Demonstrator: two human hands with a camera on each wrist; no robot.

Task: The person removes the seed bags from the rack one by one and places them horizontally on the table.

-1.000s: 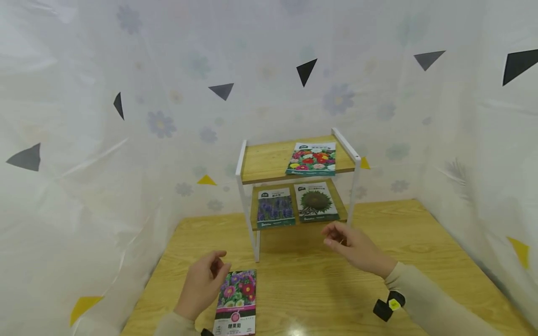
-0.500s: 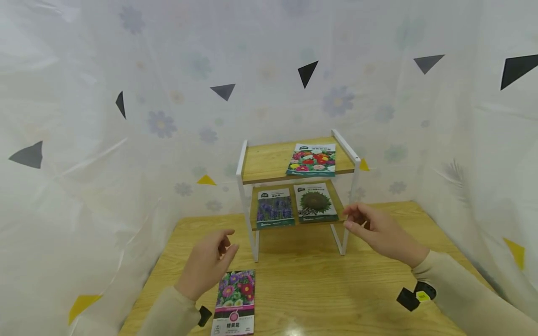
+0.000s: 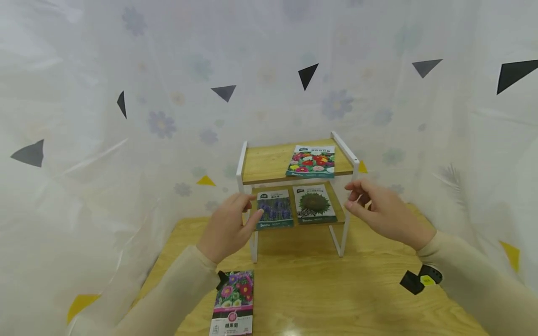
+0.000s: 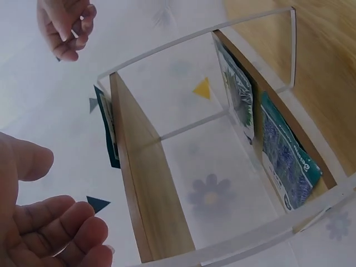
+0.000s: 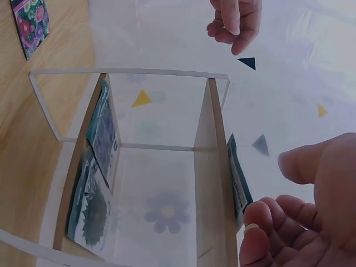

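My left hand (image 3: 229, 226) hovers before the left side of a two-tier shelf (image 3: 265, 163), fingers loosely bent, holding nothing. To the shelf's right, my right hand (image 3: 384, 212) is raised with relaxed fingers and holds nothing either. On the lower tier lie a purple-flower seed packet (image 3: 275, 210) and a seed packet with a green, spiky-edged flower head (image 3: 315, 203), side by side. A seed packet with red and mixed flowers (image 3: 311, 161) lies on the right half of the top tier. In the wrist views both hands are apart from the shelf frame.
A pink-labelled flower seed packet (image 3: 233, 303) lies on the wooden table (image 3: 311, 289) at front left, partly under my left forearm. White floral sheeting (image 3: 269, 112) with black, grey and yellow triangles encloses the table at the back and sides.
My left hand has risen and moved forward from near the pink-labelled packet to the shelf's left side. My right hand has moved right and upward, away from the lower tier. The packets stay put.
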